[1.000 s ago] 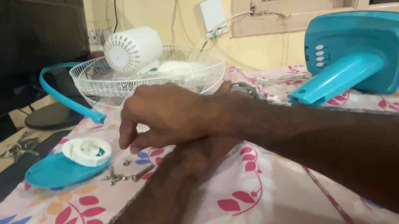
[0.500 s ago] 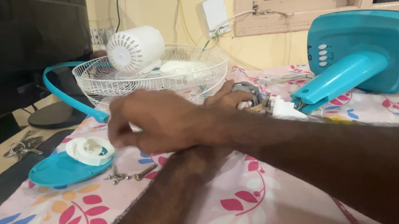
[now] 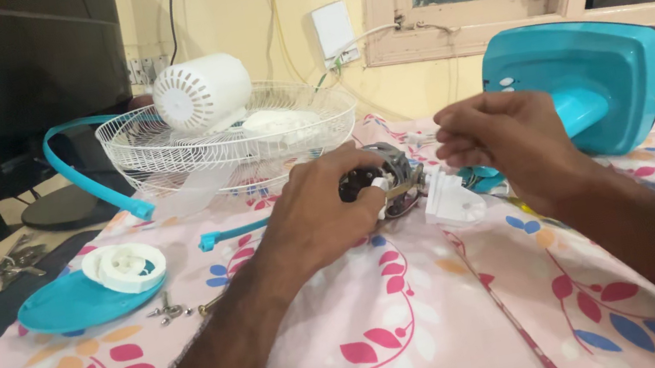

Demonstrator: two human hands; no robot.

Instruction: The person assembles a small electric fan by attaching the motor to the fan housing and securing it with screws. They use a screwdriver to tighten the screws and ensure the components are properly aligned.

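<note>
Left hand: lying in the middle of the frame, fingers curled around the fan motor and gripping it from the left.
Right hand: hovering right of centre, just above and to the right of the motor, fingers bent and drawn together; whether anything is pinched between them I cannot tell.
Fan motor: sitting at the centre of the frame on the flowered cloth, with a white plastic part touching its right side.
Fan base: the turquoise base is lying tipped at the upper right, behind the right hand.
Fan guard: the white wire guard is resting at the upper left of centre, holding a white ribbed motor cover.
Lower left: a turquoise disc is carrying a white round cap, with loose screws lying just beside it.
Far left: a bunch of keys is lying off the cloth.
</note>
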